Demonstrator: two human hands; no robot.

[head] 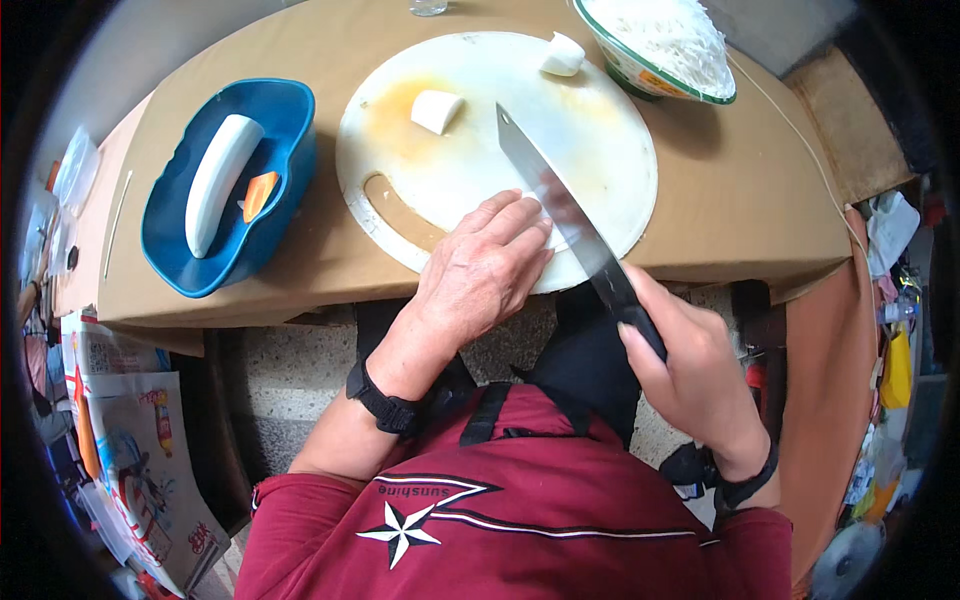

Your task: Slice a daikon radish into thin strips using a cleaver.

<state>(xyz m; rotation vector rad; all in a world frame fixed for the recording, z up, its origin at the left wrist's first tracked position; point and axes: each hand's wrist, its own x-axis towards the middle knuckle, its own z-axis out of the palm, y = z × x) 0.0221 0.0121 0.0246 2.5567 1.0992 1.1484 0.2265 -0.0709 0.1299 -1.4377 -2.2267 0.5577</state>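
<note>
My left hand (487, 262) presses on a piece of peeled white radish (555, 238) at the near edge of a round white plastic cutting board (480, 60). My right hand (686, 360) is shut on the black handle of a large kitchen knife (559, 199). Its blade lies close beside my left fingertips, over the radish piece, and partly hides it. Two radish chunks rest on the board, one left of centre (436, 112) and one at the far right rim (562, 55). A blue plastic basin (292, 176) at the left holds a long peeled radish (217, 184) and an orange-handled peeler (259, 196).
A green-rimmed bowl (645, 75) heaped with white shreds (667, 37) stands at the far right of the brown-covered table (735, 195). A clear glass (428, 7) is at the far edge. A thin cord (795, 127) crosses the table's right side.
</note>
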